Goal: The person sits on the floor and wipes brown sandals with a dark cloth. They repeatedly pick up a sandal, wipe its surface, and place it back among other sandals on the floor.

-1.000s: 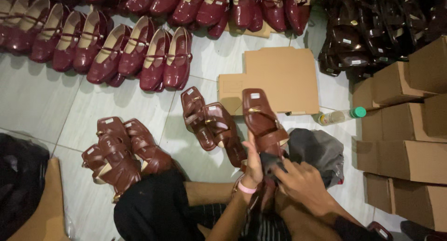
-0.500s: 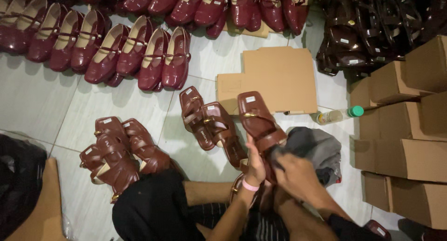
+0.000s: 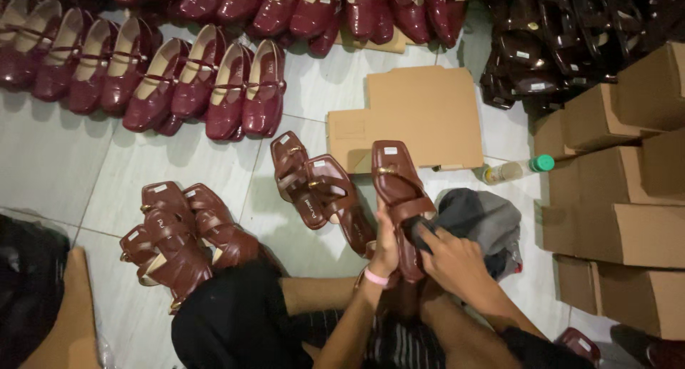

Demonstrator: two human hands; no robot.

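Left hand (image 3: 385,244) grip closed round brown sandal (image 3: 399,198); right hand (image 3: 453,258) presses dark cloth (image 3: 422,230) on strap. Sandal now tilted more upright than before; grey rag (image 3: 481,216) beside sandal.

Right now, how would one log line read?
left hand: holds brown sandal | right hand: dark cloth on sandal | grey cloth beside

Both forearms bare, no sleeves visible. Left hand (image 3: 386,246) carries a pink wristband (image 3: 376,277). Right hand (image 3: 457,258) unadorned. Black shorts (image 3: 235,319) on the near left; striped garment (image 3: 399,344) between the arms.
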